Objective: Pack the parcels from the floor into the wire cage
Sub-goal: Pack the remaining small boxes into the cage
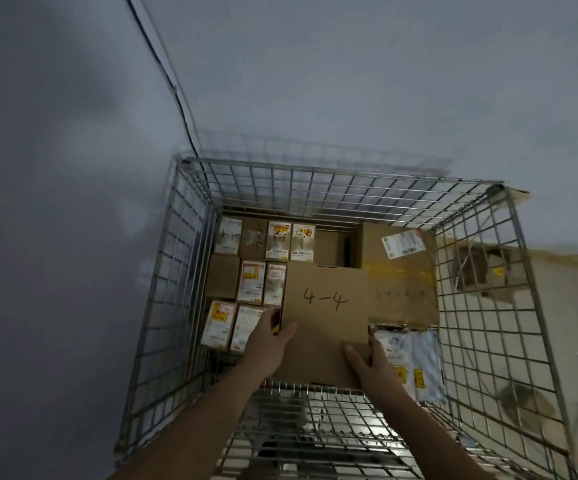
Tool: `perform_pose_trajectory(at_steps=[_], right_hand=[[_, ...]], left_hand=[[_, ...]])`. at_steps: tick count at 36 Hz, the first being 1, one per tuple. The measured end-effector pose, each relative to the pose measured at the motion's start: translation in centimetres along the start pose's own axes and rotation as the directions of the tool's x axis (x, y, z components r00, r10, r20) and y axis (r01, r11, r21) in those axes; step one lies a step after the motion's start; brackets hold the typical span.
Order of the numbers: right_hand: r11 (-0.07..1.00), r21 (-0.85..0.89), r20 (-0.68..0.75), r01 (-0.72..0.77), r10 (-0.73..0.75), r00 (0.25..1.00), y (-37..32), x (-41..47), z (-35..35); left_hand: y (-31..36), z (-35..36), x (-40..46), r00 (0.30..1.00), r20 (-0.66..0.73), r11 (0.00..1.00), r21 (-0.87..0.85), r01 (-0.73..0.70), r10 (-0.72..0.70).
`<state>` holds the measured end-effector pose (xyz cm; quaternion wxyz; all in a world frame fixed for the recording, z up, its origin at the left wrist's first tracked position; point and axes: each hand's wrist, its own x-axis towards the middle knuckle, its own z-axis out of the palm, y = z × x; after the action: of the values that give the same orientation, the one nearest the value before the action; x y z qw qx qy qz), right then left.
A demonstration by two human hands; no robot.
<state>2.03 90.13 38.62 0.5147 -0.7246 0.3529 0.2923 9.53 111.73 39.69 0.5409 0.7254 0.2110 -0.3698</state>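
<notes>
Inside the wire cage (467,271), both hands' curled fingers (275,318) grip the "4-4" box (329,306) between them.

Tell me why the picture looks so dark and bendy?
Head view: dim, bluish light, so the wall looks grey and shadowy; the wide lens bows the wire cage outward; the cage's far rim is smeared by blur, while the "4-4" box stays readable.

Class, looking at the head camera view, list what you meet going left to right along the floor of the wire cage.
Small labelled boxes → left hand → cardboard box marked 4-4 → right hand → plastic mailer bags → right cage wall.
</notes>
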Motion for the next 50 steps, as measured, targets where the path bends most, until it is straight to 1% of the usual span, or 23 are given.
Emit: perform_pose_trajectory(at_steps=[3,6,9,11,15,18,21,27,29,31,32,34,35,36,40,44,47,49,50], right_hand=[[1.000,0.003,0.042,0.006,-0.006,0.999,0.2,4.4,2.4],[1.000,-0.018,0.086,-0.008,0.010,0.996,-0.2,8.7,5.2],[0.993,-0.121,0.124,0.018,-0.002,0.992,0.2,13.5,8.0],[0.980,-0.195,0.169,0.043,-0.010,0.986,0.1,16.4,9.8],[0.972,-0.194,0.222,0.132,-0.087,0.971,-1.8,22.1,13.6],[0.956,-0.214,0.208,0.200,-0.155,0.966,-3.7,26.2,16.3],[0.940,-0.238,0.148,0.243,-0.212,0.966,-5.6,29.2,18.3],[0.924,-0.244,0.078,0.294,-0.283,0.956,-7.8,33.2,20.9],[0.922,-0.246,0.055,0.300,-0.296,0.954,-8.3,33.9,21.6],[0.930,-0.214,0.049,0.300,-0.297,0.954,-8.4,34.1,22.1],[0.933,-0.201,0.047,0.299,-0.296,0.954,-8.4,34.1,22.3],[0.936,-0.178,0.053,0.304,-0.299,0.953,-8.4,33.7,22.1],[0.934,-0.179,0.067,0.311,-0.303,0.950,-8.4,33.3,21.8],[0.927,-0.196,0.087,0.320,-0.308,0.947,-8.4,32.8,21.4],[0.879,-0.301,0.127,0.370,-0.347,0.929,-8.9,29.6,18.0],[0.815,-0.414,0.143,0.404,-0.381,0.914,-10.5,24.8,11.9],[0.698,-0.561,0.209,0.445,-0.401,0.892,-11.4,21.4,7.9],[0.619,-0.653,0.215,0.436,-0.401,0.890,-13.1,17.6,3.9],[0.595,-0.679,0.212,0.430,-0.402,0.891,-14.0,15.6,2.1]], left_hand=[[-1.9,-1.2,4.0,0.998,-0.061,0.999,-0.028,0.033,-0.035],[-3.6,-2.4,8.0,0.989,-0.145,0.999,-0.032,0.029,-0.033],[-5.4,-3.8,11.7,0.976,-0.212,0.997,-0.057,0.046,-0.057],[-6.8,-4.8,14.4,0.964,-0.258,0.996,-0.065,0.053,-0.068],[-8.4,-7.3,19.6,0.940,-0.339,0.998,-0.059,0.030,-0.048],[-8.6,-9.4,23.4,0.919,-0.393,1.000,-0.016,0.026,-0.030],[-8.6,-10.8,26.8,0.913,-0.407,1.000,-0.015,-0.026,0.018],[-8.4,-12.4,31.1,0.894,-0.432,0.987,0.155,-0.053,0.116],[-8.1,-12.2,31.3,0.870,-0.450,0.959,0.273,-0.078,0.199],[-7.6,-12.1,31.2,0.838,-0.472,0.906,0.420,-0.059,0.274],[-7.5,-12.1,31.2,0.821,-0.470,0.860,0.509,-0.048,0.324],[-7.4,-12.3,31.0,0.803,-0.423,0.728,0.685,-0.020,0.419],[-7.3,-12.4,30.8,0.800,-0.399,0.673,0.740,-0.007,0.448],[-7.2,-12.6,30.5,0.799,-0.383,0.641,0.767,-0.003,0.463],[-5.4,-12.7,27.7,0.819,-0.332,0.631,0.774,-0.048,0.469],[-1.8,-12.5,22.5,0.863,-0.227,0.619,0.776,-0.119,0.451],[0.7,-12.4,18.9,0.907,-0.141,0.588,0.798,-0.133,0.396],[4.3,-11.9,14.6,0.911,-0.092,0.533,0.832,-0.152,0.403],[6.3,-11.7,12.3,0.904,-0.069,0.499,0.850,-0.168,0.421]])
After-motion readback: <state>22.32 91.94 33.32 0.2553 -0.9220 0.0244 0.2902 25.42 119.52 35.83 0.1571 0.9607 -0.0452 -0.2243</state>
